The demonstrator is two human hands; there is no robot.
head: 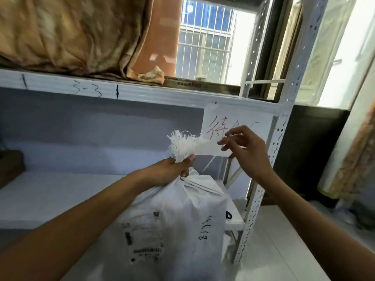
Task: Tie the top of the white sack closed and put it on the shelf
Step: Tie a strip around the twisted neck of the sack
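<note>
The white sack (178, 224) stands upright in front of the shelf, with a printed label and black handwriting on its side. My left hand (174, 171) grips its gathered neck, and the frayed top (182, 145) fans out above my fist. My right hand (245, 151) is raised to the right of the neck, its fingertips pinching a thin white string (211, 163) that slants down toward the neck. The white metal shelf (60, 197) lies behind and to the left of the sack.
A brown bundle of cloth (71, 35) fills the upper shelf board marked "3-3". A paper sign (237, 126) with red writing hangs at the shelf's right post (263, 179). A barred window is behind. A dark brown object (10, 167) sits at the shelf's left end.
</note>
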